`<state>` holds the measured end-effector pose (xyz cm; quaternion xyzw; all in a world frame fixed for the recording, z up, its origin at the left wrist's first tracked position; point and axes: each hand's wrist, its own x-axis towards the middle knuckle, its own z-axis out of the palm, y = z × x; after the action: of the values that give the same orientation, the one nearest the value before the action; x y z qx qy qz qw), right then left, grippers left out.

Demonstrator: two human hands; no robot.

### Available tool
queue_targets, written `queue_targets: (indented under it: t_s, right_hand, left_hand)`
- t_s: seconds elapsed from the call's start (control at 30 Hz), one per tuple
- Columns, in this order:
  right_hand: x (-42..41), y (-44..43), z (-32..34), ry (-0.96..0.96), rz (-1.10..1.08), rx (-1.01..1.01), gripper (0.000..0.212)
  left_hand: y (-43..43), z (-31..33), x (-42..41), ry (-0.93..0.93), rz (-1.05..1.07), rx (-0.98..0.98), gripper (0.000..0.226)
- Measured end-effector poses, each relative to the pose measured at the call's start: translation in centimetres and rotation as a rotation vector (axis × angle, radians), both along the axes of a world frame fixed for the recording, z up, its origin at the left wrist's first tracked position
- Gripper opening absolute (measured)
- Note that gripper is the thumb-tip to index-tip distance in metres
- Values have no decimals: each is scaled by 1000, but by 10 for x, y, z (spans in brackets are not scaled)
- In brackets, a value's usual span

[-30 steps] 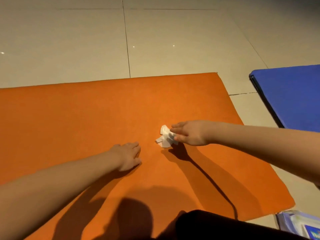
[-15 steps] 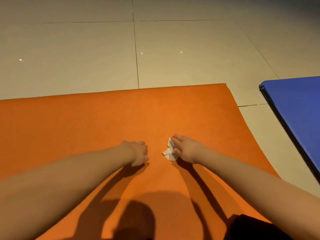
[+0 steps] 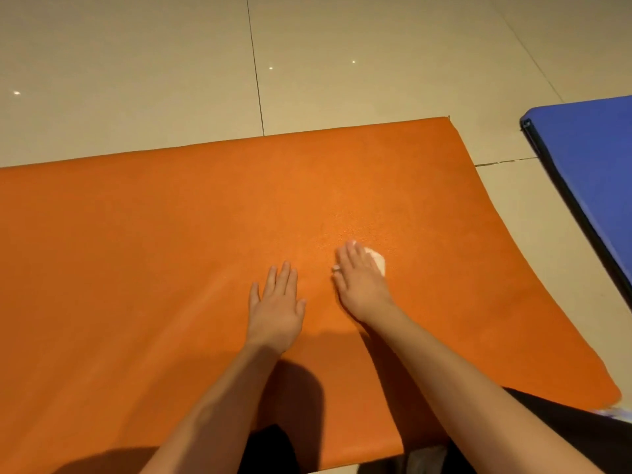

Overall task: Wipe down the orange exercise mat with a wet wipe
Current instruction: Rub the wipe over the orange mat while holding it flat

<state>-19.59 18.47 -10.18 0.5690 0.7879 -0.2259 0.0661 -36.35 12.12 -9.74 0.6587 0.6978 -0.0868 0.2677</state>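
Two hands, one wipe, one mat. We list them outward from the near edge of the orange exercise mat.

1. Dark clothing, at the mat's near edge. It is cut off by the frame, so we cannot tell what it covers.
2. Left hand, flat on the mat's middle with fingers straight. The grip is released and holds nothing. We judge that it braces the mat.
3. Right hand, just beside the left, toward the mat's right end. The fingers are laid straight over the wet wipe, and the grip is released, pressing rather than clasping.
4. Wet wipe, on the mat under those fingers. Only a white edge shows; the rest is hidden.
5. Step in hand, as we judge it: wiping, mid-stroke. The next move calls for steady downward pressure and overlapping passes toward the far edge.
6. Pale object, at the mat's near right corner. Too little shows to name it.
7. Blue mat, apart from the mat's right end and cut off by the frame.
8. Tiled floor, beyond the far edge.

The mat's left end runs out of view. We cannot tell which areas are already wiped.
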Motion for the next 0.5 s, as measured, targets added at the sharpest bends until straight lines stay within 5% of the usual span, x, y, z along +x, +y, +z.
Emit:
queue_targets:
  t_s: [0.1,0.27,0.5]
  right_hand:
    - [5,-20,-4,15,207,-19,61]
    - [18,-4,-3,-60,-86,-49,71]
    - [22,-26,4,-29,34,-50,70]
  left_hand:
    - [-5,-3,1,-9,35,20,59]
    - [-17,-2,3,-37,58,-12,59]
    - [-27,3,9,-69,110,-17,58]
